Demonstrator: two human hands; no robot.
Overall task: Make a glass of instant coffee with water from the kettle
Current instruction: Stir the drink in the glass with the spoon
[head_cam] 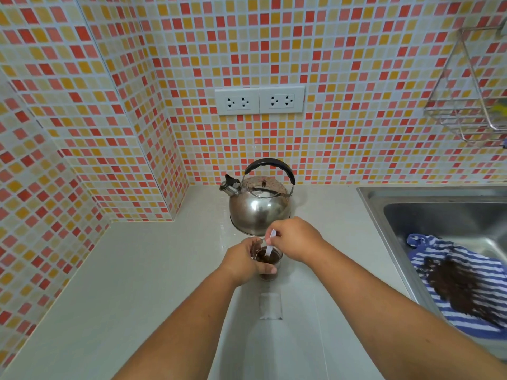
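Observation:
A small clear glass [269,263] with dark brown coffee in it stands on the pale countertop [142,270]. My left hand [242,261] wraps around the glass from the left. My right hand [295,238] pinches a thin white stirrer [270,244] whose lower end dips into the coffee. Just behind the glass sits a shiny steel kettle [259,207] with a black handle, its spout pointing left.
A steel sink [444,215] lies to the right, holding a blue-and-white striped cloth [463,283] with dark grounds on it. A clear wrapper [270,305] lies on the counter in front of the glass. Wall sockets [259,100] and a wire rack [472,91] hang on the tiled wall.

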